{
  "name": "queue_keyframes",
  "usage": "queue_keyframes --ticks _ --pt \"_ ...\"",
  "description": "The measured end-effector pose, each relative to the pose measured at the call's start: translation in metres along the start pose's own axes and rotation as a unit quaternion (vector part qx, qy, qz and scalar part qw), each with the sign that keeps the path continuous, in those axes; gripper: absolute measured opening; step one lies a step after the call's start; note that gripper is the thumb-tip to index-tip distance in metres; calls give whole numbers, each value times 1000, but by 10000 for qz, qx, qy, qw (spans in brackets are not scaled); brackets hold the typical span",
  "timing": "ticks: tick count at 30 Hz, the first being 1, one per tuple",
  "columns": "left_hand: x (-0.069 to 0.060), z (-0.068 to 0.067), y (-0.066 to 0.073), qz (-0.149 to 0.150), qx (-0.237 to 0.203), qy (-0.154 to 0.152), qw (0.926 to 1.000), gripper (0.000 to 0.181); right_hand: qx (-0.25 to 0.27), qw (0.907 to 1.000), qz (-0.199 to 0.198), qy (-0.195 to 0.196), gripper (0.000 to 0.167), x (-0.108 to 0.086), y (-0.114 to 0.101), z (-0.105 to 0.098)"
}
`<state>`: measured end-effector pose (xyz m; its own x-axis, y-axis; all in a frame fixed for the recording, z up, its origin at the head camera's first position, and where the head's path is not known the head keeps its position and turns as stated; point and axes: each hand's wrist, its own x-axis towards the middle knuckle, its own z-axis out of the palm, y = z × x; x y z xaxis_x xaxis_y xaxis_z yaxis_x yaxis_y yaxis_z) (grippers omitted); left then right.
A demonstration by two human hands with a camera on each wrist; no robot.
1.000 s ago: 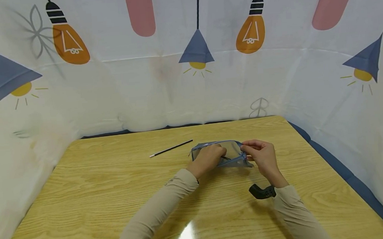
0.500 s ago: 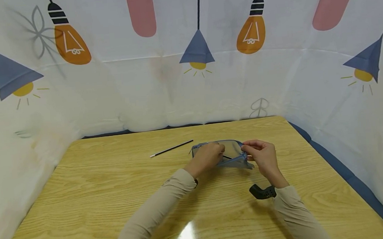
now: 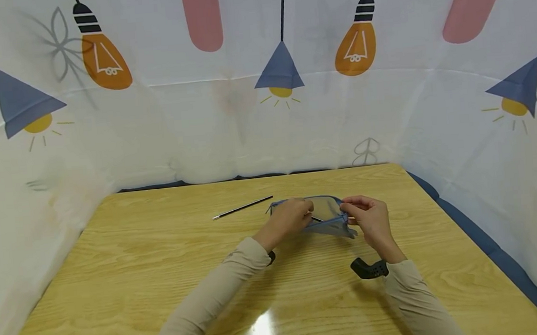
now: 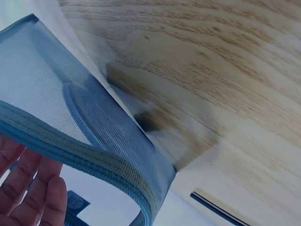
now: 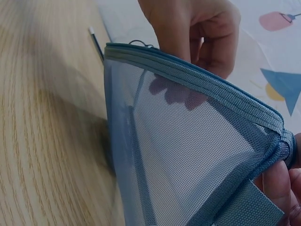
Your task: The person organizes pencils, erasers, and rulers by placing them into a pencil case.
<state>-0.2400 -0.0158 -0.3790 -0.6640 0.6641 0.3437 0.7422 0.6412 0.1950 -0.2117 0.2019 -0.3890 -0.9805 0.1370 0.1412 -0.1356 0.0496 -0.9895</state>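
A blue mesh zip pouch (image 3: 332, 228) stands on the table with its zipped mouth spread wide. My left hand (image 3: 291, 217) reaches over the rim into it. Its fingertips show through the mesh (image 5: 193, 136) in the right wrist view, and its fingers look loosely bent in the left wrist view, with nothing visible between them. Beside that hand, part of a thin dark stick (image 3: 317, 219) shows in the mouth; the rest is hidden. My right hand (image 3: 371, 221) pinches the pouch's right end by the zip, thumb against fingers.
A black pencil (image 3: 243, 207) with a pale end lies on the wooden table (image 3: 140, 283), left of the pouch. A black wrist mount (image 3: 368, 268) sits on the right wrist. Behind the table hangs a printed white cloth (image 3: 190, 131).
My left hand has drawn slightly left and up within the pouch mouth. The right hand keeps its pinch on the end. The head view has shifted a little.
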Motion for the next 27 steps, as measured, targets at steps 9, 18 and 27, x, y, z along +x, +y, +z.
queue_keyframes --ticks 9,18,27 --pt "-14 -6 -3 245 8 510 9984 12 -12 10000 -73 -38 30 0 0 -1" --pt "-25 -12 -6 288 105 871 9957 5 94 9997 -221 -106 29 1 2 -4" --pt "-32 -17 -14 353 386 1332 9897 4 24 9999 -90 97 28 1 2 0"
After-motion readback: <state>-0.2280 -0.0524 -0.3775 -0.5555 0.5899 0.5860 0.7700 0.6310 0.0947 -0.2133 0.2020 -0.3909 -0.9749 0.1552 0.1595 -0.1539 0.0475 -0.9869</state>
